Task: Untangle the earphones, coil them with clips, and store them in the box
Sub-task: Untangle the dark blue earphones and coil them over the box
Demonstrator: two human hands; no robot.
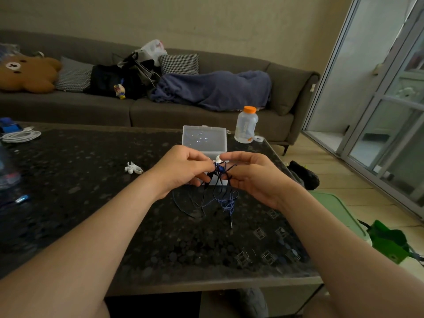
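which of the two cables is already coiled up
The white cable at the far left edge of the table: it lies in a tidy coil, while the dark blue earphones hang tangled between the left hand and right hand.

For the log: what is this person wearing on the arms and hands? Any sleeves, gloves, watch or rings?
Nothing worn shows. The left hand and right hand are bare, with no gloves and no ring on the fingers in view. Neither wrist carries a watch or band. The left forearm and right forearm are uncovered down to the picture's lower edge, so no sleeve appears.
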